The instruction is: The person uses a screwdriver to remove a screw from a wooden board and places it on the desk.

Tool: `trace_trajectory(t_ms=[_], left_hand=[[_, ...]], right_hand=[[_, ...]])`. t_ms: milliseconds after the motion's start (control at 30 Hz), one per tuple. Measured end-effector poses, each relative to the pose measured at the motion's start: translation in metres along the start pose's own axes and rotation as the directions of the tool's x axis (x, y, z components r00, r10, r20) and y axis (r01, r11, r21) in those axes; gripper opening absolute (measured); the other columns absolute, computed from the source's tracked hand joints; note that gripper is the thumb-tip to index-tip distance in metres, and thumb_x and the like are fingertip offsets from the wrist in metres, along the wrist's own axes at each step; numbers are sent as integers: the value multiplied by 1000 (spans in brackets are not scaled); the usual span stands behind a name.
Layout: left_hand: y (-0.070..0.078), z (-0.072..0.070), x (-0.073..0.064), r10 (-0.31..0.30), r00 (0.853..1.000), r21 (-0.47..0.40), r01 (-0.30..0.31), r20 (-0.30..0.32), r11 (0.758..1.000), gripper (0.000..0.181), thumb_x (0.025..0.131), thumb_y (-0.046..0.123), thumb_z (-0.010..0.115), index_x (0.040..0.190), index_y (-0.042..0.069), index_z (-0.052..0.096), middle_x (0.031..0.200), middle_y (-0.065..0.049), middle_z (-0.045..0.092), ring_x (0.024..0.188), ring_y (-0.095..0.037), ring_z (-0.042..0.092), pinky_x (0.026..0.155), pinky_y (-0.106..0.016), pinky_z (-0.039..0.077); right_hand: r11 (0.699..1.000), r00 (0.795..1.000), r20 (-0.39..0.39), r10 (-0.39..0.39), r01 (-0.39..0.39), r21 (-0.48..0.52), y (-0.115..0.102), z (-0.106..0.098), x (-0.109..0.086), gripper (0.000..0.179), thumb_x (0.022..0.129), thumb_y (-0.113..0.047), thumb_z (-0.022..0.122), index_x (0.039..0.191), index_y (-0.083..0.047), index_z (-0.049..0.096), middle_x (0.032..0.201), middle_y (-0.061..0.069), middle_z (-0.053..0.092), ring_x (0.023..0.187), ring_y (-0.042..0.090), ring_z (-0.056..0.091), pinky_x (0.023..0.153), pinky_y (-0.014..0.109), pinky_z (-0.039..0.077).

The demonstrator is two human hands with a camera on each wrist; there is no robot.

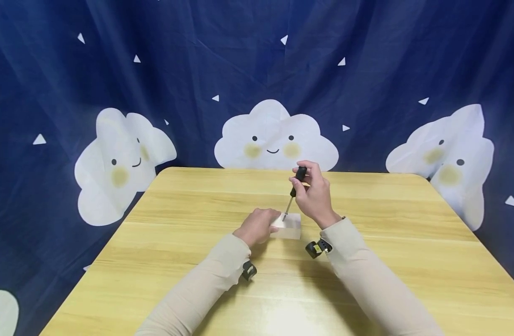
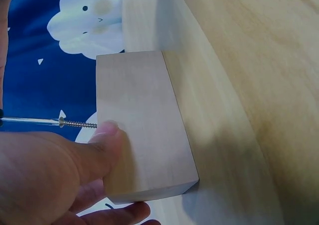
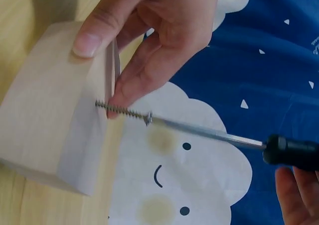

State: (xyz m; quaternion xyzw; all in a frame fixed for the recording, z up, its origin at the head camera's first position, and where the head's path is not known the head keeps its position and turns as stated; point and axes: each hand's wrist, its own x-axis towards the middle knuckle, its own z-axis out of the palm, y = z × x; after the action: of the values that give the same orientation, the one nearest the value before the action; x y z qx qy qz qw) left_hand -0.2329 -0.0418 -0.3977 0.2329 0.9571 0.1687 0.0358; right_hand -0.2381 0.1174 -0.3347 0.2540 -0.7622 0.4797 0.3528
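Observation:
A pale wooden block (image 1: 288, 232) (image 2: 142, 115) lies on the table. My left hand (image 1: 259, 226) holds it at its left end, with the thumb pressed on the near face and the fingers on other sides. From the block's top rises a screw (image 3: 122, 109) (image 2: 79, 124), most of its thread showing above the wood. The tip of a screwdriver (image 3: 209, 132) with a black handle meets the screw head. My right hand (image 1: 316, 193) pinches that handle between thumb and fingers above the block, and the shaft leans slightly to the right.
The wood-grain table (image 1: 190, 224) stretches out around the block. Behind it hangs a dark blue curtain (image 1: 248, 56) with white clouds and small triangles. Each wrist carries a small black device, such as the right wrist camera (image 1: 317, 248).

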Motion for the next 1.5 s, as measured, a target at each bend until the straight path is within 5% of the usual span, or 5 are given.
trace_trajectory(t_ms=[233,633,967,1167,1500], left_hand=[[0,1,2,6,1000,7,-6,4,1000,36,81,22,67,116,17,60,107,-2,64,95,-21,60,88,-35,46],[-3,-1,2,-32,999,-51,33,21,998,50,80,22,69,127,13,53,125,-4,55,113,-24,51,97,-36,38],[-1,-10,7,30,998,-31,-28,52,999,50,84,31,65,128,12,50,122,-5,57,109,-22,53,95,-33,40],[10,-13,14,86,996,-75,-86,-14,993,37,87,28,62,120,13,57,117,-2,60,111,-21,52,96,-32,39],[17,-11,19,160,981,-20,-163,-111,986,5,84,15,65,89,13,66,91,2,65,83,-10,58,79,-21,47]], right_hand=[[992,998,5,-69,70,-107,6,-4,2,36,79,1,66,112,-4,52,95,13,65,73,23,63,52,31,53],[990,999,4,-48,48,-136,8,-23,7,36,78,1,68,110,-2,52,94,12,65,74,23,63,53,31,53],[984,1000,-26,-12,7,-179,22,-46,2,38,77,0,70,111,-1,52,94,12,65,73,22,63,54,22,52],[986,999,-38,28,-34,-161,34,-51,-8,37,75,1,70,108,1,53,90,14,65,69,24,63,53,11,48],[980,997,-39,74,-80,-183,46,-48,-18,37,75,-2,72,108,-1,55,89,14,66,71,23,64,54,6,45]])
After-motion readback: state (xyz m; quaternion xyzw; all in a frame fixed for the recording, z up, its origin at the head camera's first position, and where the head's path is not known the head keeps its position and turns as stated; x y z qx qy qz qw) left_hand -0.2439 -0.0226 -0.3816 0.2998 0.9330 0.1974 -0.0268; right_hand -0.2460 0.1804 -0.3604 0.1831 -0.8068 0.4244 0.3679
